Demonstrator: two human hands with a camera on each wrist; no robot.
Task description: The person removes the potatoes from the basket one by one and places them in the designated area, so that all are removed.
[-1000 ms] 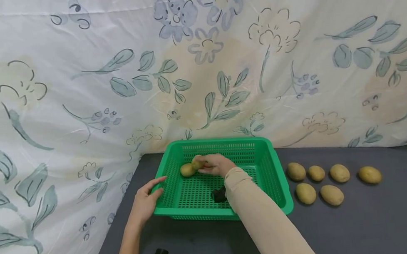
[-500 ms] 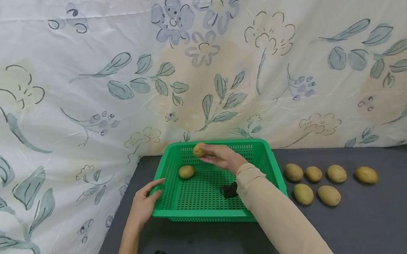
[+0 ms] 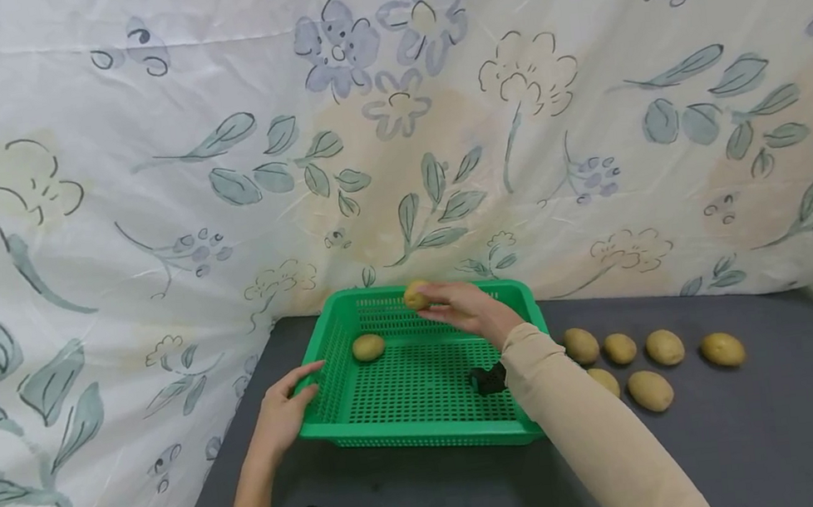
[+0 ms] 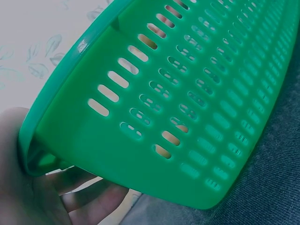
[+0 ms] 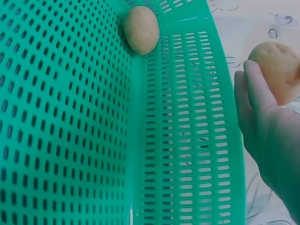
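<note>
My right hand [image 3: 472, 310] holds a yellow-brown potato [image 3: 415, 295] between thumb and fingers, raised near the back wall of a green slotted plastic basket [image 3: 427, 433]. In the right wrist view the held potato [image 5: 275, 70] shows beyond the basket's rim. A second potato [image 3: 368, 347] lies on the basket floor, in the back left corner. My left hand [image 3: 283, 408] grips the basket's left rim. Seen from the left wrist, its fingers [image 4: 101, 201] curl under the rim, with the thumb side against the outer edge.
Several potatoes lie on the dark table [image 3: 787, 419] right of the basket, among them a front one [image 3: 651, 391] and one farther right [image 3: 723, 350]. My right sleeve [image 3: 592, 425] partly covers one. A floral cloth [image 3: 391, 121] hangs behind and along the left.
My right hand has lifted one potato away from the other in the basket and carried it up and right. The left hand stays on the rim. The view has shifted slightly.
</note>
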